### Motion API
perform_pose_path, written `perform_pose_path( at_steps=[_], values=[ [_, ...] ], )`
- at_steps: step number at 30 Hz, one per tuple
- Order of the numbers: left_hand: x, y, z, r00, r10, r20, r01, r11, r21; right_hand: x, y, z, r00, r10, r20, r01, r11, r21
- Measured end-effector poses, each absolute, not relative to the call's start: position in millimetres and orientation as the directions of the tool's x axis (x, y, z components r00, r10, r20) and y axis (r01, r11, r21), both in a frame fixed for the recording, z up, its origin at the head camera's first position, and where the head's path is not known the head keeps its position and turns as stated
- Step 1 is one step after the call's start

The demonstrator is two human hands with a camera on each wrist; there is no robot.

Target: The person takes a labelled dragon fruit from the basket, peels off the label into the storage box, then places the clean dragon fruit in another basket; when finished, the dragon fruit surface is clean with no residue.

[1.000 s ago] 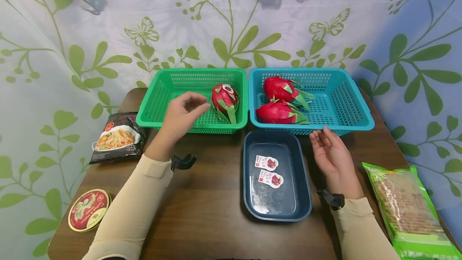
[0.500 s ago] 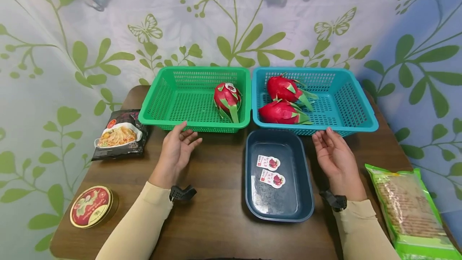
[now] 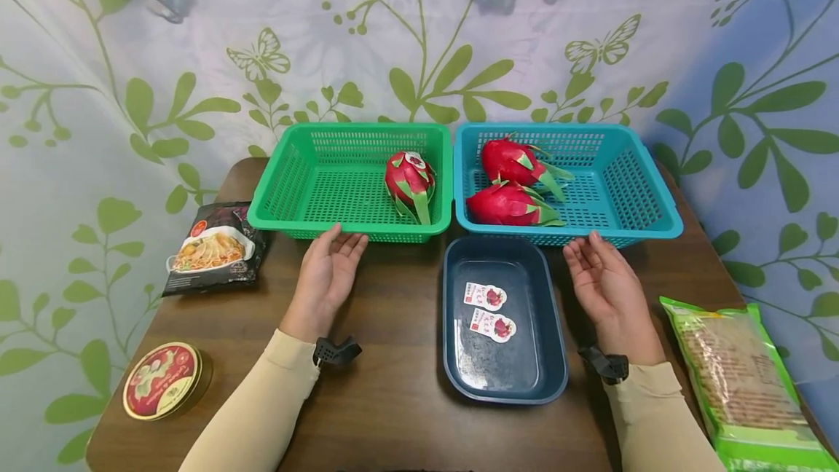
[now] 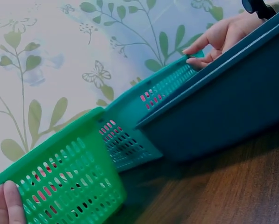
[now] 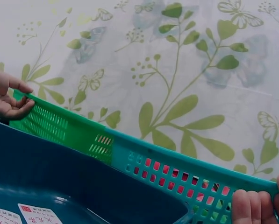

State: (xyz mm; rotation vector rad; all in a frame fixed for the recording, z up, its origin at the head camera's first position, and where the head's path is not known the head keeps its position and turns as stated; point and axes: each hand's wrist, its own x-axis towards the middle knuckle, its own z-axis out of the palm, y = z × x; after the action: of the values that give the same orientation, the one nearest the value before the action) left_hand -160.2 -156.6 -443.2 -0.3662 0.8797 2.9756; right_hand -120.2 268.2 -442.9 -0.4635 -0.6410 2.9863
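My left hand (image 3: 325,273) is palm up at the front of a green basket (image 3: 298,226), its thumb at the rim and its fingers (image 4: 13,200) against the outer wall. At the front rim of a blue basket (image 3: 645,230), my right hand (image 3: 606,284) holds on the same way, thumb on top and fingers (image 5: 253,205) outside. One red dragon fruit (image 3: 408,179) with a round sticker (image 3: 416,160) lies in the green basket. Two dragon fruits, one behind (image 3: 511,160) and one in front (image 3: 501,204), lie in the blue basket.
A dark blue tray (image 3: 505,384) between my hands has two dragon fruit stickers (image 3: 493,325) in it. A black noodle packet (image 3: 213,250) and a round tin (image 3: 162,381) are at left. A green-edged bag (image 3: 741,370) lies at right. Patterned cloth (image 3: 419,35) hangs behind the table.
My left hand has drawn back from above the green basket, beside its dragon fruit, down to the front rim, and turned palm up. My right hand stays at the blue basket.
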Motion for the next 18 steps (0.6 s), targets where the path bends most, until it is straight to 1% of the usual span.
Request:
perform_pose_path(
  at_steps=[4, 6, 8, 10, 12, 14, 16, 18],
  values=[
    [-159.6, -155.3, -447.7, -0.971, -0.064, -0.231, -0.061, -0.866, 0.497, -118.0, 268.1, -440.8, -0.943, 0.118, -0.312, 0.027, -0.905, -0.424],
    [-159.4, -155.0, -449.7, -0.972, -0.068, -0.227, -0.052, -0.872, 0.487, -116.3, 267.4, -439.7, -0.938, 0.128, -0.322, 0.036, -0.888, -0.459],
    [-159.3, -154.8, -451.5, -0.972, -0.075, -0.222, -0.043, -0.875, 0.482, -113.7, 265.8, -437.7, -0.937, 0.153, -0.315, 0.041, -0.846, -0.532],
    [-159.4, -154.7, -452.7, -0.974, -0.077, -0.214, -0.037, -0.875, 0.482, -110.7, 262.6, -434.3, -0.938, 0.195, -0.288, 0.033, -0.773, -0.633],
    [-159.3, -154.5, -453.4, -0.975, -0.076, -0.207, -0.034, -0.876, 0.481, -108.7, 257.1, -428.4, -0.941, 0.248, -0.232, 0.013, -0.656, -0.754],
    [-159.6, -154.4, -454.3, -0.978, -0.073, -0.197, -0.03, -0.878, 0.477, -107.6, 249.4, -418.7, -0.945, 0.284, -0.163, -0.003, -0.504, -0.863],
    [-160.0, -154.3, -455.0, -0.98, -0.073, -0.185, -0.024, -0.88, 0.474, -108.0, 239.1, -405.0, -0.953, 0.289, -0.093, 0.0, -0.306, -0.952],
    [-160.5, -154.1, -455.8, -0.982, -0.074, -0.173, -0.017, -0.88, 0.474, -110.3, 227.3, -389.8, -0.97, 0.245, -0.007, -0.005, -0.05, -0.999]
  ],
)
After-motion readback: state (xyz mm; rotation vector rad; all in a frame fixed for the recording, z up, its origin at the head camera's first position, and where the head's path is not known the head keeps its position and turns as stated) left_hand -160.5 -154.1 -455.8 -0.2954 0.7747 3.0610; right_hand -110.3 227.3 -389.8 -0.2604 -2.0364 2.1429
